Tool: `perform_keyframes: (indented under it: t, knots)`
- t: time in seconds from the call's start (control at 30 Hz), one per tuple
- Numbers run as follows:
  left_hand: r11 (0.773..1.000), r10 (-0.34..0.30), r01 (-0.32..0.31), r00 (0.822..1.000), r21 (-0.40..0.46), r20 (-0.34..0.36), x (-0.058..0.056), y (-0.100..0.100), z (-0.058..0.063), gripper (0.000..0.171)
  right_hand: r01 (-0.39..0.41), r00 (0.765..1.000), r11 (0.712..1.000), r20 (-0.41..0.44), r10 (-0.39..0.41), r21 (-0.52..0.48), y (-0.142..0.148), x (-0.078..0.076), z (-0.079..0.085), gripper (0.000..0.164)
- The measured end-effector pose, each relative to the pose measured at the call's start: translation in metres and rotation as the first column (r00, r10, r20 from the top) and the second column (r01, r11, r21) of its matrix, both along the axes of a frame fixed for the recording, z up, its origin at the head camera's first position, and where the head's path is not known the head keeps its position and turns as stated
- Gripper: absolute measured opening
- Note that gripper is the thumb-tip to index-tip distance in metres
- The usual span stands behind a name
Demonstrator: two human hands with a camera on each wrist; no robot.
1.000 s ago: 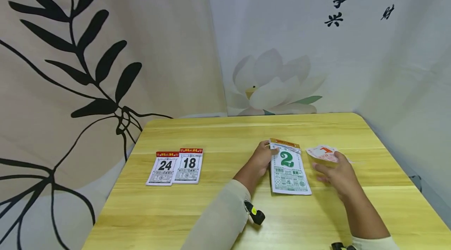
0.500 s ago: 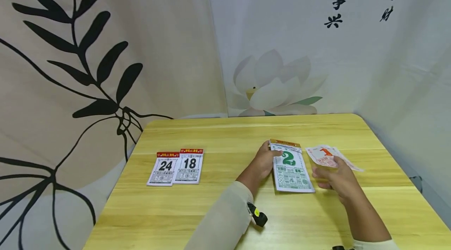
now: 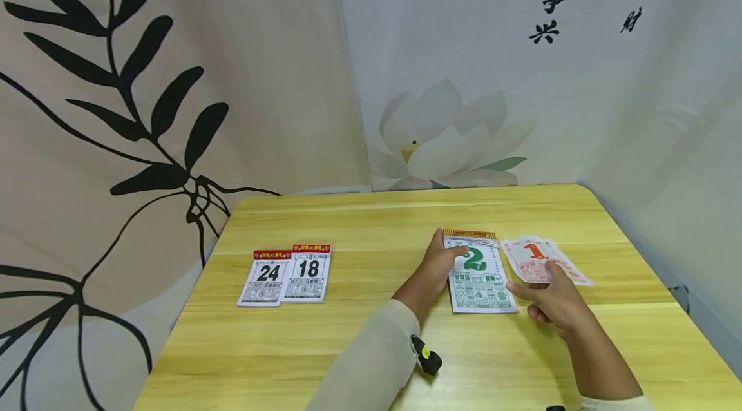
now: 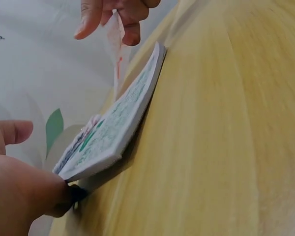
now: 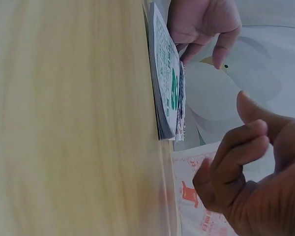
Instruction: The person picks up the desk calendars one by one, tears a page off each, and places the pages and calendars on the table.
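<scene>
A thick tear-off calendar (image 3: 476, 279) with a green 2 lies at the right of the table. My left hand (image 3: 436, 258) holds its upper left edge. In the left wrist view the fingers go under the pad's corner, while the thumb (image 4: 17, 132) stands raised above the page. Loose torn-off pages (image 3: 530, 251), the top one with a red 1, lie right of the calendar. My right hand (image 3: 551, 295) hovers between calendar and pages, its thumb near the calendar's right edge. The right wrist view shows its fingers (image 5: 238, 152) loosely bent with nothing in them.
Two smaller calendars with red headers, showing 24 (image 3: 263, 282) and 18 (image 3: 307, 276), lie overlapping at the table's left. Printed curtains (image 3: 278, 76) hang behind the wooden table (image 3: 243, 359).
My right hand has let go of the torn page with the red 1, now flat on the others, and has drawn toward the calendar. The calendar's lower end has shifted slightly.
</scene>
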State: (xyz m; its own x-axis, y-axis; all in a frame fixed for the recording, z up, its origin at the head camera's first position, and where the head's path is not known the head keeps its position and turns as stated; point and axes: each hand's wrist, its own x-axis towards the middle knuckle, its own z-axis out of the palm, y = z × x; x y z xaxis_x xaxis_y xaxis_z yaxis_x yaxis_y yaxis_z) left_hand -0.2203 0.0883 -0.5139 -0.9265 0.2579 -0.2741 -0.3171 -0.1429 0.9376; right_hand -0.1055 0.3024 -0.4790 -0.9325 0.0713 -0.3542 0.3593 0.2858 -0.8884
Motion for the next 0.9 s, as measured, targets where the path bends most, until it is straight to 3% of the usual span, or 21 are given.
perform_keyframes:
  t: [0.23,0.47,0.63,0.9]
  knots:
    - [1.0,0.01,-0.01,1.0,-0.027,0.002,0.0022,0.0006,0.0028,0.086,-0.055,0.998,0.998,0.014,0.055,0.004,0.0,0.0049,-0.0014,0.123]
    - [0.994,0.024,-0.026,0.999,-0.107,-0.024,0.0022,-0.0012,0.005,0.091,-0.069,0.997,0.998,0.022,0.069,-0.004,-0.0014,0.0069,-0.0022,0.107]
    - [0.988,0.029,-0.031,0.999,-0.153,-0.013,0.0022,-0.002,0.0076,0.089,-0.098,0.992,0.994,0.079,0.095,0.045,0.0033,0.0083,-0.0014,0.122]
    - [0.987,0.007,-0.009,1.0,-0.158,-0.011,-0.0013,-0.0041,0.008,0.085,-0.083,0.992,0.994,0.104,0.075,0.071,0.0068,0.0098,-0.0002,0.124]
